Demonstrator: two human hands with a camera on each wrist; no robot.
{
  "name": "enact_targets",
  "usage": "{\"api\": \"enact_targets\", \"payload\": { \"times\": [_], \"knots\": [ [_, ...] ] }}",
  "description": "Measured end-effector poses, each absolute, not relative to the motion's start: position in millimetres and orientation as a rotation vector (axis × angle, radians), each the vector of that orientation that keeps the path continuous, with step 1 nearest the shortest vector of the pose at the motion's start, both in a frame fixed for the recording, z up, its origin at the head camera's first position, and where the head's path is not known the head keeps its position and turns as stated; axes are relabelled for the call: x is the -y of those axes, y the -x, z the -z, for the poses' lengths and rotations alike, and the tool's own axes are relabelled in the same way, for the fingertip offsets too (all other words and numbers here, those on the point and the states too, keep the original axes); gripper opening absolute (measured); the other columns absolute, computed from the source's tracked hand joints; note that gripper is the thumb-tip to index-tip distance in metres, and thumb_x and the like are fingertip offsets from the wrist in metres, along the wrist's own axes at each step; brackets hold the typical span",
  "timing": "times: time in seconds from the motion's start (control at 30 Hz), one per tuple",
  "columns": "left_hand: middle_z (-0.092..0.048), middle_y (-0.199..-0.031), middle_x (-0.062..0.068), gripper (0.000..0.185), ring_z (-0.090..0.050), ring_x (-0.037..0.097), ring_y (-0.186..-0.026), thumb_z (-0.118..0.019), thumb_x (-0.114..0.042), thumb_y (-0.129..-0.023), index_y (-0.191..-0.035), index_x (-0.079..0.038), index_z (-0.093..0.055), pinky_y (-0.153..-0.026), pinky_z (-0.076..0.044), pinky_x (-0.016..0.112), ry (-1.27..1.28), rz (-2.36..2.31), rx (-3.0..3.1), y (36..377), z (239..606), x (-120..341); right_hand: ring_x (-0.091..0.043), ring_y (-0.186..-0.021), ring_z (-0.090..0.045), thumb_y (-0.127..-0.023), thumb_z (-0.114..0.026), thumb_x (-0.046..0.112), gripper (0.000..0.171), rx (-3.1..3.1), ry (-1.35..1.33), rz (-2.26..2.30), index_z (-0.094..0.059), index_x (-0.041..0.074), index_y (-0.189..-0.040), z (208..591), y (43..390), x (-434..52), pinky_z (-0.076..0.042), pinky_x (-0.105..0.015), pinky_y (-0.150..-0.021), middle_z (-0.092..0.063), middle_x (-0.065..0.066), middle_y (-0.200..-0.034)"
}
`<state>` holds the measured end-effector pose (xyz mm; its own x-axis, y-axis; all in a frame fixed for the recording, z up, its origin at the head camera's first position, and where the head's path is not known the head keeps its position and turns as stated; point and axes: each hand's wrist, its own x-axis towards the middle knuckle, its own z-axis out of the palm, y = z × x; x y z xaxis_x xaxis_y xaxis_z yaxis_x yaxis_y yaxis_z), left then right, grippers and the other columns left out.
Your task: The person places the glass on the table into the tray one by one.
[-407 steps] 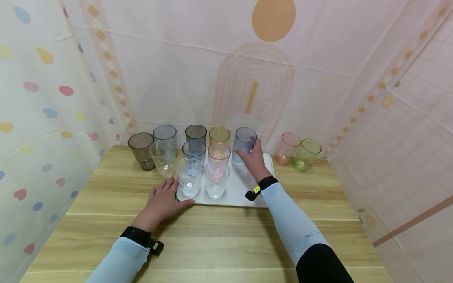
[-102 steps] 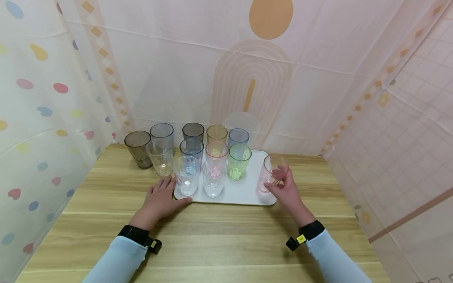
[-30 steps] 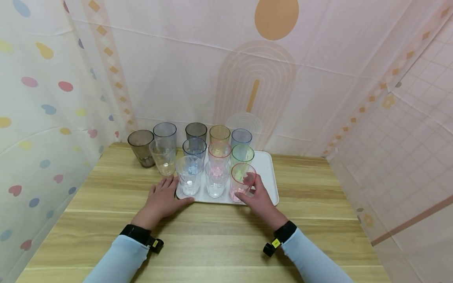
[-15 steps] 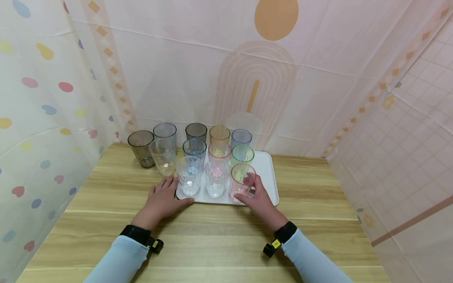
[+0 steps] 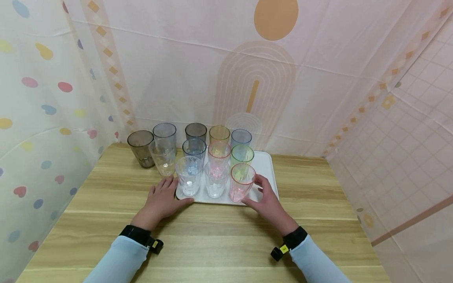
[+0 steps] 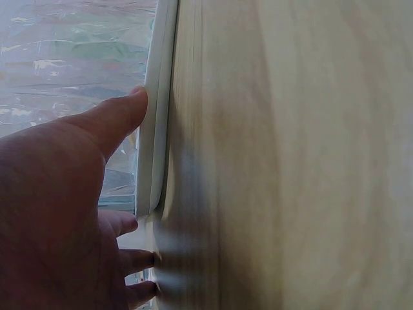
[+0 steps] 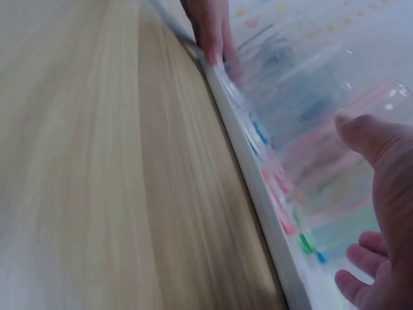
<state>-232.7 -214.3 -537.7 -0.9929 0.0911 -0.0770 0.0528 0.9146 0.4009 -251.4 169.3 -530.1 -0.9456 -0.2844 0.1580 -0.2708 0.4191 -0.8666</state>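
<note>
Tumbler [image 5: 242, 187], tapered, pink, see-through, plastic-looking, may tip if wide-spread right hand [image 5: 269, 205] knocks it; left hand [image 5: 162, 205], relaxed, grips nothing.

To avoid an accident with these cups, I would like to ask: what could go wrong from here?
The right grip, open close beside the front pink cup, might brush and tip it.

That cup stands near the front edge of the tray, so a nudge could send it against the rim.

The left grip touches the tray's corner; an accidental push might shift the tray and knock its closely set cups together.
</note>
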Motion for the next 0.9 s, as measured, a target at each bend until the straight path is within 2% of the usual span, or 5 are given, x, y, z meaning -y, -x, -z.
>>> {"api": "enact_targets", "payload": {
  "times": [0.3, 0.57, 0.63, 0.73, 0.9],
  "knots": [
    [-0.024, -0.176, 0.034, 0.116, -0.019, 0.060, -0.161, -0.069, -0.076, -0.096, -0.170, 0.005, -0.032, -0.124, -0.014, 0.083, -0.109, -0.640, -2.978, 232.2, 536.5, 213.9, -0.041, -0.160, -0.037, -0.094, -0.093, 0.031, 0.105, -2.781, 0.396, 1.354, -0.026, 0.007, -0.172, 527.9, 230.1, -209.4, -0.034, -0.061, -0.129, -0.035, -0.018, -0.174],
    [-0.025, -0.176, 0.034, 0.112, -0.020, 0.060, -0.161, -0.070, -0.073, -0.097, -0.170, 0.003, -0.033, -0.123, -0.014, 0.084, -0.152, -0.679, -2.979, 233.8, 542.7, 220.6, -0.045, -0.162, -0.032, -0.095, -0.092, 0.025, 0.105, -2.843, 0.414, 1.331, -0.024, 0.000, -0.171, 531.9, 215.9, -229.0, -0.029, -0.064, -0.130, -0.031, -0.026, -0.173],
    [-0.027, -0.175, 0.035, 0.105, -0.023, 0.059, -0.161, -0.072, -0.067, -0.099, -0.169, 0.002, -0.036, -0.124, -0.016, 0.083, -0.187, -0.734, -2.972, 233.6, 543.5, 226.6, -0.045, -0.161, -0.032, -0.095, -0.092, 0.026, 0.104, -2.845, 0.401, 1.336, -0.024, 0.001, -0.171, 533.6, 213.3, -231.1, -0.029, -0.065, -0.129, -0.031, -0.026, -0.173],
    [-0.038, -0.170, 0.033, 0.087, -0.034, 0.057, -0.157, -0.073, -0.053, -0.104, -0.165, 0.002, -0.044, -0.124, -0.027, 0.077, -0.158, -0.891, -2.958, 231.4, 541.5, 239.0, -0.044, -0.160, -0.034, -0.096, -0.091, 0.026, 0.103, -2.837, 0.384, 1.356, -0.025, 0.003, -0.171, 535.8, 211.1, -232.8, -0.030, -0.065, -0.129, -0.031, -0.024, -0.173],
    [-0.058, -0.154, 0.029, 0.057, -0.054, 0.051, -0.143, -0.068, -0.034, -0.108, -0.153, 0.000, -0.057, -0.115, -0.045, 0.069, 0.204, -1.271, -2.999, 232.6, 535.0, 256.5, -0.042, -0.161, -0.034, -0.095, -0.092, 0.025, 0.103, -2.822, 0.373, 1.399, -0.025, 0.004, -0.171, 536.6, 209.0, -233.1, -0.031, -0.064, -0.129, -0.032, -0.023, -0.173]
  ]
}}
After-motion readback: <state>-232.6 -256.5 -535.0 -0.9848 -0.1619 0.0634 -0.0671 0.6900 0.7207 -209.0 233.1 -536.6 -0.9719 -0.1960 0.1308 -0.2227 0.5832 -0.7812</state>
